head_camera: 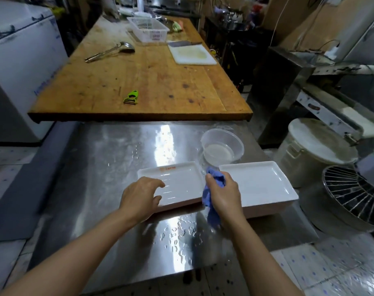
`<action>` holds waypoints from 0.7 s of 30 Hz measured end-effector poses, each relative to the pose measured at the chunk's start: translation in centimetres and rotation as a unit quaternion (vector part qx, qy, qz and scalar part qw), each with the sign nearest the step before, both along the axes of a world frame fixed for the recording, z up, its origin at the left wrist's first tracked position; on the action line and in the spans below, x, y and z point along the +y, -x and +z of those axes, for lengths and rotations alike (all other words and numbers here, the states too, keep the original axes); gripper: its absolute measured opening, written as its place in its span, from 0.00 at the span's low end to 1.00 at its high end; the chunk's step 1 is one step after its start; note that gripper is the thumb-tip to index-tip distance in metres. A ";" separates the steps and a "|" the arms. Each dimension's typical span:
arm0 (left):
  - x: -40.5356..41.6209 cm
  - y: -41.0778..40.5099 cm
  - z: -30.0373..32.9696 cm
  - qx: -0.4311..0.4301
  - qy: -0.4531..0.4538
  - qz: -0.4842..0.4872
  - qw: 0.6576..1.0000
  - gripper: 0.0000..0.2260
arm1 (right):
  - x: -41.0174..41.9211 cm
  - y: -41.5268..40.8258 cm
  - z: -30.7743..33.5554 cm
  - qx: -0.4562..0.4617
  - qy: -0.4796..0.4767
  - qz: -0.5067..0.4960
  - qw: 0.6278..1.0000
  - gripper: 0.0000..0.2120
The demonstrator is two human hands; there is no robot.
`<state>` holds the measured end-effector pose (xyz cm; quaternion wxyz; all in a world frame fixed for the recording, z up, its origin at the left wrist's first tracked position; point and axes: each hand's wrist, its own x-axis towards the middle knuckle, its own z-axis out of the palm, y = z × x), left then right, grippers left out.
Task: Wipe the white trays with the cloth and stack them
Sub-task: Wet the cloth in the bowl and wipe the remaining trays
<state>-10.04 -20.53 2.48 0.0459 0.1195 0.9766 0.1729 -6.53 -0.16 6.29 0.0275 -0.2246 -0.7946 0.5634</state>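
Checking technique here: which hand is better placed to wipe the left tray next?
The right hand: it already grips the blue cloth at the left tray's right edge. The left hand rests on that tray's near corner, steadying it.

Both bare forearms reached forward from the bottom of the head view, angling inward toward each other. The left hand (139, 198) lay palm down with its fingers spread and only loosely bent, the thumb set apart toward the right and the fingertips resting flat. The right hand (223, 196) sat just beside it, back upward, its fingers and thumb curled closed in a gripping fist, the wrist held straight.
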 end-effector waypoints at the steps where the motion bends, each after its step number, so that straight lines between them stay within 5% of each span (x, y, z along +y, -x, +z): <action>1: -0.6 0.1 -0.4 -0.006 -0.002 0.018 1.000 0.18 | -0.7 0.8 -0.5 -0.011 -0.013 0.017 1.000 0.11; 7: -2.5 1.4 -2.4 -0.048 -0.014 0.107 0.993 0.23 | -3.1 5.4 -3.0 0.063 -0.175 0.052 0.981 0.17; 10: -2.5 1.9 -3.1 -0.097 -0.018 0.136 0.986 0.20 | -3.4 7.1 -5.1 0.030 -0.209 0.107 0.972 0.21; 13: -2.3 2.4 -3.7 -0.144 -0.013 0.148 0.978 0.18 | -3.0 7.4 -7.1 -0.071 -0.373 0.171 0.909 0.27; 15: -2.3 2.6 -4.1 -0.154 -0.026 0.148 0.977 0.18 | -2.6 7.2 -8.1 -0.044 -0.441 0.190 0.876 0.25; 17: -2.2 2.8 -4.4 -0.162 -0.050 0.140 0.975 0.19 | -2.5 7.2 -8.9 -0.022 -0.435 0.221 0.872 0.21; 21: -2.2 3.1 -4.8 -0.173 -0.082 0.139 0.972 0.21 | -3.0 8.9 -9.4 -0.013 -0.340 0.152 0.928 0.12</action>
